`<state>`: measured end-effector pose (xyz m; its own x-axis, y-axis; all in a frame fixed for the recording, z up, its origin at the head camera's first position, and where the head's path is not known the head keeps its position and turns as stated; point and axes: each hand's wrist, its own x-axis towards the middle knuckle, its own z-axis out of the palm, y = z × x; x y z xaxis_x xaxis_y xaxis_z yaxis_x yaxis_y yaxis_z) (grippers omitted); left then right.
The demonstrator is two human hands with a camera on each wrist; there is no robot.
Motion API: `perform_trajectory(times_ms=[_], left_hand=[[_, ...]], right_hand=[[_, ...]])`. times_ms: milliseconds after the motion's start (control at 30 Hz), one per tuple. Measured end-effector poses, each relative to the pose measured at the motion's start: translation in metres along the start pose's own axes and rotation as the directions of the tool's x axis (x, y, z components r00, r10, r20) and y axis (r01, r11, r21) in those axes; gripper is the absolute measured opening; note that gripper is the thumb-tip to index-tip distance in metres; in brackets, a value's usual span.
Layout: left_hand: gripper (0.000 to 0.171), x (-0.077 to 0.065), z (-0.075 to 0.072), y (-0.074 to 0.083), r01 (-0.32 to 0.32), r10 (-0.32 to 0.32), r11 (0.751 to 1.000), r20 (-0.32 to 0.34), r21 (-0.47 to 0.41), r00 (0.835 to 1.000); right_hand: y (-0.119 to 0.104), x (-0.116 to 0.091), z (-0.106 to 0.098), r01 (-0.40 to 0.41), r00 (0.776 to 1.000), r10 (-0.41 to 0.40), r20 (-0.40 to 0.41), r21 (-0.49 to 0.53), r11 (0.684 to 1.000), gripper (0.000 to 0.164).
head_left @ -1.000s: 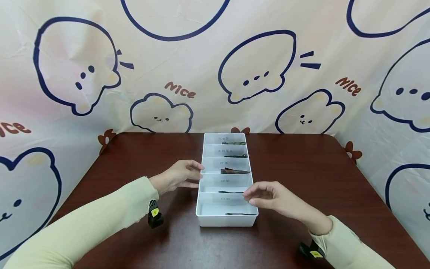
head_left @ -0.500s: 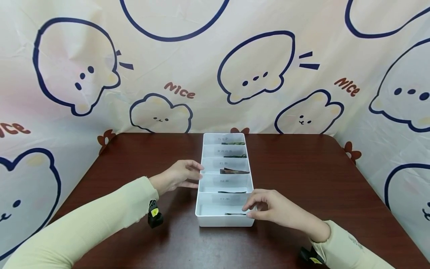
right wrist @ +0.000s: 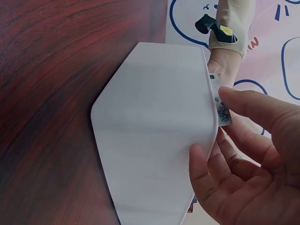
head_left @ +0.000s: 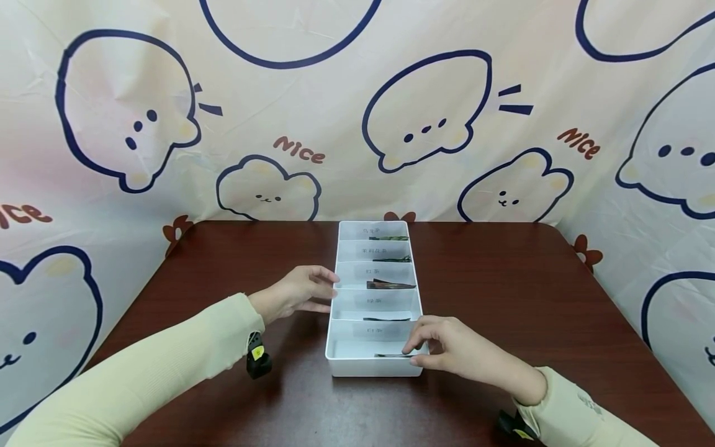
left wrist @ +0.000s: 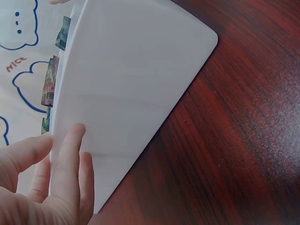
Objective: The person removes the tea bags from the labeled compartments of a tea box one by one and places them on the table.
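A long white divided box (head_left: 377, 368) stands on the table, its compartments carrying printed tea labels. The front compartment holds a pale tea sachet (head_left: 391, 356), seen nearly edge-on in the head view; in the right wrist view this sachet (right wrist: 224, 112) shows a blue floral print above the rim. My right hand (head_left: 455, 347) reaches over the front right corner and pinches the sachet's right end between thumb and forefinger. On the opposite side, my left hand (head_left: 296, 290) rests its extended fingertips against the box's left wall, and the left wrist view shows these fingers (left wrist: 70, 154) along it.
Behind the pale sachet, further compartments hold a dark sachet (head_left: 385, 320), a brown sachet (head_left: 391, 284) and green ones (head_left: 389, 238). The dark wooden table (head_left: 251, 397) extends on both sides. A cartoon-printed cloth (head_left: 335, 105) hangs behind it.
My right hand has come down and toward the front of the box, from the second compartment's edge to the pale sachet, its thumb and forefinger closing in. My left hand has stayed in place.
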<state>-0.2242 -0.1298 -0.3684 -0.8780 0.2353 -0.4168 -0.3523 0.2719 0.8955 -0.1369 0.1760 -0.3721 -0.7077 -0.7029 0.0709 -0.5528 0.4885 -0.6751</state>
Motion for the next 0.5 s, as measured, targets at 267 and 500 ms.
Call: perform_trajectory(times_ms=[267, 500], left_hand=[[0.038, -0.0001, -0.0002, -0.0001, -0.002, 0.002, 1.000, -0.001, 0.004, 1.000], [0.038, -0.0002, 0.0000, -0.0004, -0.002, 0.002, 1.000, 0.000, 0.001, 1.000]], right_hand=[[-0.0002, 0.0012, 0.0016, 0.035, 0.999, -0.035, -0.006, -0.075, 0.997, 0.012], [-0.0018, 0.0019, 0.0027, 0.054, 0.998, -0.058, -0.033, -0.088, 0.995, 0.013]])
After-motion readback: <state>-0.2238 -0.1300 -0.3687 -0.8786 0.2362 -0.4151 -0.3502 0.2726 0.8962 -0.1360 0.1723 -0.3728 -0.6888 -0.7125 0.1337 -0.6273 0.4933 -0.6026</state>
